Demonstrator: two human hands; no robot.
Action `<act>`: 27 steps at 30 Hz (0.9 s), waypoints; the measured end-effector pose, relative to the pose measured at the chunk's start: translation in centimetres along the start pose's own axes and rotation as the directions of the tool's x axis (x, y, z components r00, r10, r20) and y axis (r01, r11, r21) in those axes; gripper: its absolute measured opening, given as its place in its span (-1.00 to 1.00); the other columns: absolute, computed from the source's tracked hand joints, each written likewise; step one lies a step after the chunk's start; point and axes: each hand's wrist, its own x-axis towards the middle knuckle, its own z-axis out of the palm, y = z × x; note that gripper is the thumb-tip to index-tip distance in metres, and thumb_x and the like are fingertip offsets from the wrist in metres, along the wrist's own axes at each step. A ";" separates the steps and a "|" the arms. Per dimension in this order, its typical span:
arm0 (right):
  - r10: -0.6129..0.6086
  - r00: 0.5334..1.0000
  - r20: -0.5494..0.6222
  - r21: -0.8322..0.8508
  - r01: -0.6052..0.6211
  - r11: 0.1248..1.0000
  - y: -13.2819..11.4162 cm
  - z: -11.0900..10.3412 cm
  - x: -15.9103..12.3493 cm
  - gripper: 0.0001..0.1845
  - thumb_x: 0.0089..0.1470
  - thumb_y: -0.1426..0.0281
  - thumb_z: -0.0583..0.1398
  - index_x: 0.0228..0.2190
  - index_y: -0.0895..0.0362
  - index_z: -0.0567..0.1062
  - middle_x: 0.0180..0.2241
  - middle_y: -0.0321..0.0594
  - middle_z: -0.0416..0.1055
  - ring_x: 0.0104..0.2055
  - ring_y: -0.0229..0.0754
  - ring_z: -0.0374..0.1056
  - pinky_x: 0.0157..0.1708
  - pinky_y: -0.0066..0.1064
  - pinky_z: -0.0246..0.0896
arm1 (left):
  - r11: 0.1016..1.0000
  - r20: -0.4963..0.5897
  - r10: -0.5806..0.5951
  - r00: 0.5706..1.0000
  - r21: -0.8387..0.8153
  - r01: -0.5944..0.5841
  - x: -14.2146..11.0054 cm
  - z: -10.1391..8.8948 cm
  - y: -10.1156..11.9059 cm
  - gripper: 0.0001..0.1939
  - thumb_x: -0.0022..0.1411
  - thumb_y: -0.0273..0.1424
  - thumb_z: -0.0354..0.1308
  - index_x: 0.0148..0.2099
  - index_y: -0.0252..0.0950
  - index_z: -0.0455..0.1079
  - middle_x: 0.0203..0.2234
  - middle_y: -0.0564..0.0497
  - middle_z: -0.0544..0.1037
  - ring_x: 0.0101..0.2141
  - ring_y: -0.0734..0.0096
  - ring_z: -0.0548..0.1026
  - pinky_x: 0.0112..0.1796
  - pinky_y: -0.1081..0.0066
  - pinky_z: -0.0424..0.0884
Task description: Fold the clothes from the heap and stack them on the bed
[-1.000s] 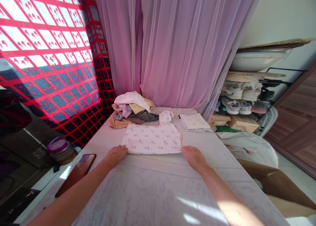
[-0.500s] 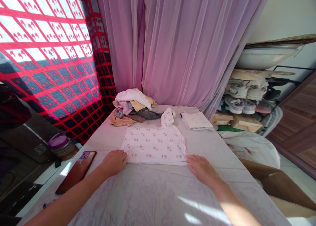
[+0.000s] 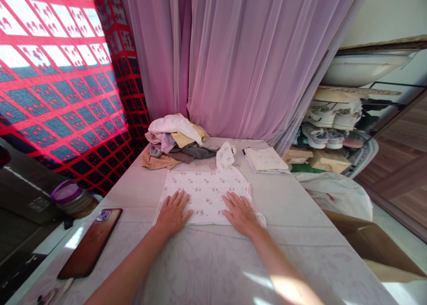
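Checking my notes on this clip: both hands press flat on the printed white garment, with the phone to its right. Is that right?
No: the phone lies to the left of the printed white garment, not its right, as the head view shows.

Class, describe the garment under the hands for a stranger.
From the lilac curtain, come down to the long table below it. There, a white garment with small pink prints lies spread flat under the left hand and right hand, unlike the crumpled clothes heap behind it.
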 end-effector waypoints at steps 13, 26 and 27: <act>-0.036 0.999 0.000 0.111 0.036 0.993 -4.8 -0.7 2.5 -0.36 0.27 0.13 -0.11 0.29 0.12 0.07 0.36 -0.12 -0.15 0.39 -0.07 -0.27 0.30 0.01 -0.44 | 1.000 0.044 0.006 0.999 -0.027 -0.005 0.0 -0.5 -0.1 -0.35 0.34 -0.03 -0.18 0.36 -0.22 0.03 0.34 -0.10 0.05 0.31 0.07 0.00 0.22 0.02 -0.02; -0.002 1.000 -0.021 0.103 0.004 0.995 -4.5 0.9 2.6 -0.38 0.25 0.13 -0.07 0.27 0.06 0.12 0.35 -0.19 -0.13 0.37 -0.02 -0.22 0.29 0.06 -0.33 | 1.000 0.070 0.022 0.997 0.015 -0.023 9.0 -2.2 -7.2 -0.46 0.36 -0.17 -0.17 0.32 -0.20 0.09 0.31 -0.11 0.13 0.29 0.18 0.06 0.22 0.10 0.00; -0.002 1.000 -0.024 0.101 0.004 0.995 -4.5 0.9 2.6 -0.38 0.25 0.14 -0.06 0.27 0.06 0.12 0.35 -0.19 -0.13 0.37 -0.01 -0.21 0.29 0.06 -0.33 | 1.000 0.055 0.005 0.998 0.015 -0.005 9.2 -2.0 -7.1 -0.46 0.36 -0.17 -0.18 0.33 -0.18 0.07 0.31 -0.10 0.13 0.29 0.18 0.07 0.22 0.09 0.01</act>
